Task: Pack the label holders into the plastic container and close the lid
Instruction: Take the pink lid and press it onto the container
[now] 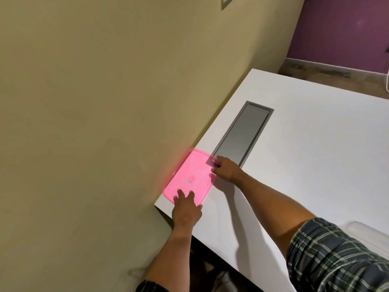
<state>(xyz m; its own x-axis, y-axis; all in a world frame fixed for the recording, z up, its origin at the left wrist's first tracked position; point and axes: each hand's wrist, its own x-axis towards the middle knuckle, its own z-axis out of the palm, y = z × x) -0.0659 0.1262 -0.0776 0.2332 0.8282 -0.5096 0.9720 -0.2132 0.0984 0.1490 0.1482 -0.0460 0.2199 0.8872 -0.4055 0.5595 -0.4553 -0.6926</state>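
Head view showed the pink lid (189,175) lying flat at the table's left edge, right against the beige wall (84,102), close to the near-left corner of the white table (305,154). I couldn't see a container body under it, so I can't tell if the lid sat on the container or straight on the tabletop. My left hand (186,211) was flat on the lid's near end, fingers (180,193) spread and pressing down on the pink surface, not gripping anything. My right hand (226,169) was at the lid's far-right corner, fingers curled around the rim there, pinching the edge; a small clear or pale piece showed at the fingertips but it was too blurred to identify. A grey recessed panel (242,133) ran along the table just beyond the right hand, its near end close to the lid's far corner. A clear plastic item (368,230) sat at the near right, partly behind my plaid sleeve (336,260). No label holders were distinguishable.
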